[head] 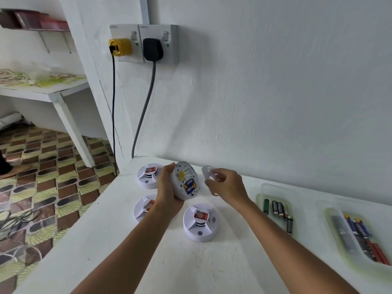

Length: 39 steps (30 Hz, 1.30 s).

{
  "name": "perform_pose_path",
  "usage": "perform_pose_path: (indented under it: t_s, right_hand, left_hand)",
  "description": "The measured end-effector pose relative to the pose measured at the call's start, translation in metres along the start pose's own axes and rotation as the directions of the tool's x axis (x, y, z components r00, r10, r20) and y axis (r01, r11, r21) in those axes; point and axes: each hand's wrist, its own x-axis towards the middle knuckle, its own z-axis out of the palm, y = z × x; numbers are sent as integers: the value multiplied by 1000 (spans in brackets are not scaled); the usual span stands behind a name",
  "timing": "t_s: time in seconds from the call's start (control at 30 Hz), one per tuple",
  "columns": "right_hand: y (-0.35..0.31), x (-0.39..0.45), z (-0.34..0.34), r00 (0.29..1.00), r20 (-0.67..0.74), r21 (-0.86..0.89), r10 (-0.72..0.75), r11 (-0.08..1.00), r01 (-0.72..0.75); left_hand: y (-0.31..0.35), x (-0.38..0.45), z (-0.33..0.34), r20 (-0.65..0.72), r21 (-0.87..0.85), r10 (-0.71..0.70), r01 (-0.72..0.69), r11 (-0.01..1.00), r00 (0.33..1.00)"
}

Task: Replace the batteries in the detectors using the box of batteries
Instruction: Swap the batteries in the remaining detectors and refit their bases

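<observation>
1. Left hand (167,187), centre of frame: fingers curled round a round white detector (186,181), held tilted off the surface (212,262), back side showing with a blue battery (190,187) seated in it.
2. Right hand (227,184), just right of it: fingers pinch a white mounting plate (209,177).
3. Three more detectors (199,221) rest below and left of the hands.
4. Lower right: two clear trays (263,187) on the surface hold loose batteries (277,209).
5. Upper centre: two plugs (152,48) sit in wall sockets.
</observation>
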Motion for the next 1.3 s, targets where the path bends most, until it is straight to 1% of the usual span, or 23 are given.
perform_pose_path:
  t_s: [0.03, 0.1, 0.17, 0.33, 0.47, 0.57, 0.67, 0.77, 0.83, 0.93, 1.0, 1.07, 1.1, 1.13, 1.17, 1.2, 1.23, 1.27, 1.3]
  right_hand:
    - [-10, -5, -2, 999, 23, 67, -25, 997, 24]
    - [-26, -18, -2, 992, 73, 123, -101, 988, 91]
    - [-35, -27, -1, 983, 86, 125, -159, 981, 148]
    - [-44, -39, 3, 977, 52, 89, -208, 975, 203]
    - [-49, -44, 4, 956, 84, 81, -281, 958, 275]
    - [-51, -42, 4, 959, 98, 49, -266, 964, 262]
    - [-53, -41, 2, 966, 121, 45, -228, 974, 224]
    - [-55, -41, 2, 974, 109, 36, -200, 980, 198]
    - [-57, -42, 0, 977, 95, 7, -192, 981, 193]
    - [-58, -45, -2, 971, 89, -40, -222, 973, 227]
    - [-57, -46, -2, 967, 97, -16, -237, 971, 240]
    - [-52, -47, -2, 978, 55, 70, -201, 978, 197]
    - [-50, -48, -4, 989, 35, 140, -140, 981, 134]
    - [-48, -49, -7, 998, 49, 245, -50, 969, 36]
    - [-46, -49, -10, 991, 120, 390, 51, 916, -94]
    - [-44, -49, -15, 963, 245, 539, 113, 810, -232]
    - [-43, -51, -18, 923, 370, 648, 108, 681, -340]
    - [-42, -53, -20, 891, 449, 705, 66, 586, -399]
    - [-41, -55, -21, 874, 484, 732, 31, 533, -424]
  left_hand:
    - [0, -1, 2, 12, 24, 0, 0, 1000, 1000]
    - [-2, -4, 5, 74, 68, -7, 2, 998, 997]
    - [-3, -8, 9, 117, 95, -4, -7, 995, 993]
    - [-1, -17, 17, 185, 108, -4, -16, 994, 983]
    - [1, -22, 14, 206, 84, -14, -4, 996, 978]
    - [3, -26, 11, 217, 112, -12, -13, 994, 976]
    - [5, -29, 10, 250, 139, -44, 9, 990, 967]
    - [8, -33, 9, 285, 175, -69, 19, 984, 956]
    - [10, -36, 8, 278, 205, -56, -3, 979, 959]
    - [12, -36, 7, 248, 285, -15, -58, 957, 969]
    - [12, -36, 7, 208, 263, -16, -40, 964, 978]
    - [13, -36, 8, 158, 234, 16, -53, 971, 987]
    - [14, -35, 9, 131, 220, 40, -69, 973, 991]
    - [15, -35, 9, 118, 199, 60, -83, 977, 991]
    - [17, -35, 9, 112, 174, 77, -96, 980, 991]
    - [18, -35, 9, 108, 151, 91, -107, 983, 990]
    - [19, -35, 8, 101, 130, 101, -114, 985, 990]
    - [19, -36, 8, 98, 112, 107, -118, 987, 989]
    - [19, -36, 8, 102, 99, 111, -121, 988, 989]
